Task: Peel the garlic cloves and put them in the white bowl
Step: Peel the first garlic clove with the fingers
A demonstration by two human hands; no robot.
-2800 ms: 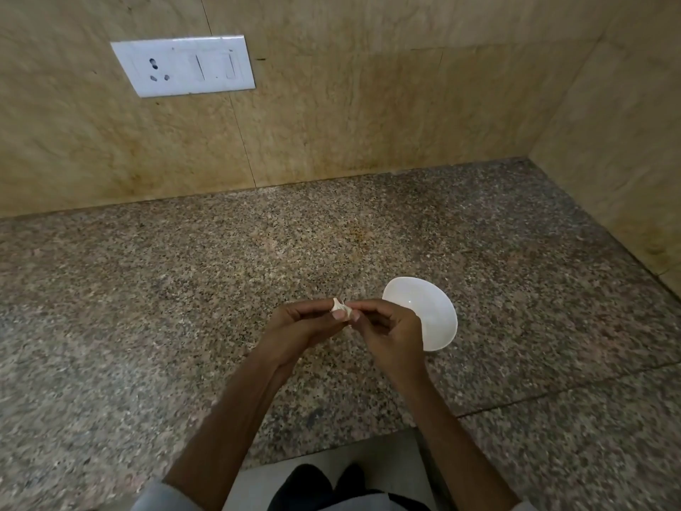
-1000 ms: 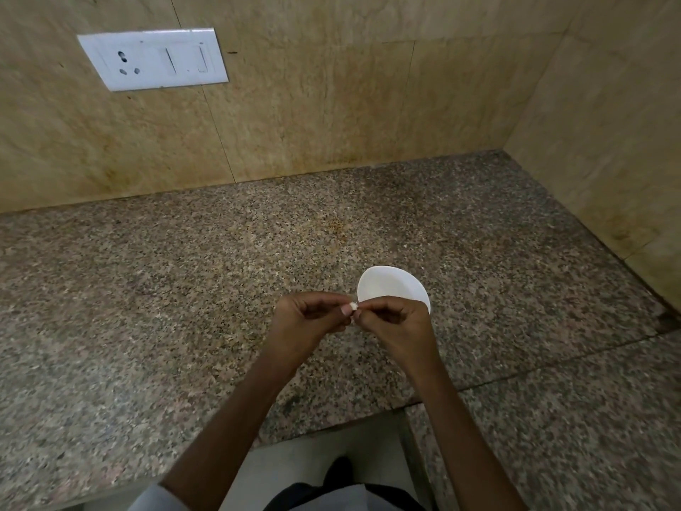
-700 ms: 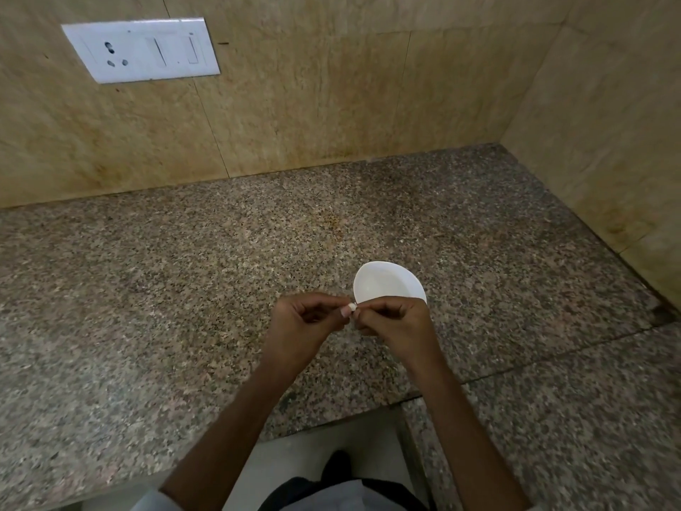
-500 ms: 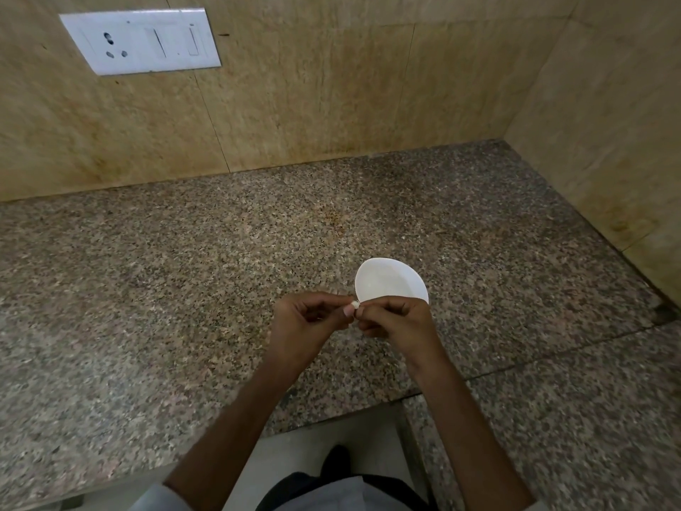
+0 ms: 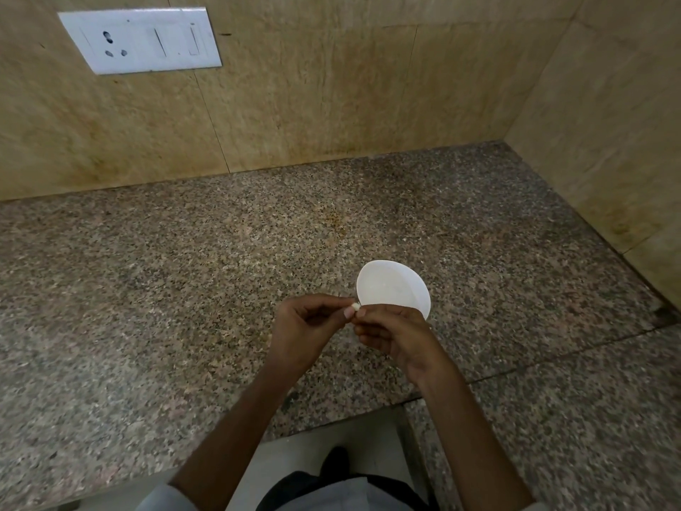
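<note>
A person's left hand (image 5: 302, 331) and right hand (image 5: 392, 335) meet above a speckled granite counter (image 5: 166, 289), forearms angled in from below, fingers (image 5: 348, 312) of both pinching a small garlic clove (image 5: 356, 307) between their tips. The white bowl (image 5: 392, 289) sits on the counter just beyond the fingers, partly behind the right hand. Bare counter spreads left and ahead of the fingers to the tiled wall (image 5: 331, 97); the counter's front edge lies under the forearms.
</note>
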